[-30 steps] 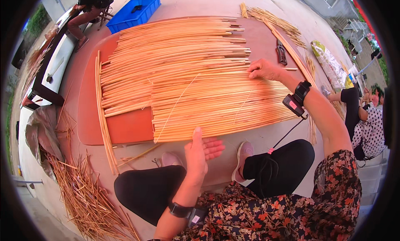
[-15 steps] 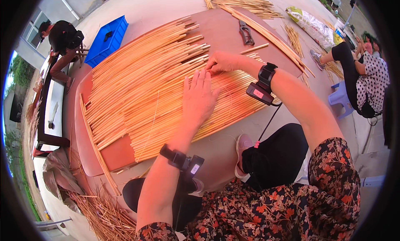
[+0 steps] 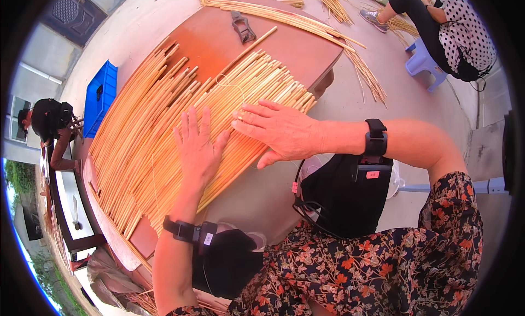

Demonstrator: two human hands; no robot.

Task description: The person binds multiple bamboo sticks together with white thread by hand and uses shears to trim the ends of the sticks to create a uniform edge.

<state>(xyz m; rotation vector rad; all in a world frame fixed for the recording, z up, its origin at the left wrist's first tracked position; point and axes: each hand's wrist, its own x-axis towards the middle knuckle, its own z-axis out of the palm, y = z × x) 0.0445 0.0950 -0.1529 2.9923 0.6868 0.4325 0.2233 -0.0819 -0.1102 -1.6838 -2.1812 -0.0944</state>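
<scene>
Evidently the row of pale stalks (image 3: 147, 138) lies side by side on the table (image 3: 205, 40), with thin white thread (image 3: 241, 89) slack across it. The left hand (image 3: 198, 149) rests palm down on the row's near portion, fingers spread, seemingly holding nothing. Over the row, farther right, the right hand (image 3: 287, 131) lies flattish, fingers straight and thumb splayed past the near edge; whether thread is caught beneath it, I cannot tell.

For what looks like levelling, light, even palm pressure should serve best: round stalks can roll, so ease them snug without bowing them, and keep the thread's loop clear of the fingertips lest it snag.

Just beyond the row's uneven far-right tips lie dark shears (image 3: 242, 27). Left of the row stands a blue bin (image 3: 109, 105); well to its right a co-worker (image 3: 465, 29) sits, apparently on a purple stool (image 3: 425, 64).
</scene>
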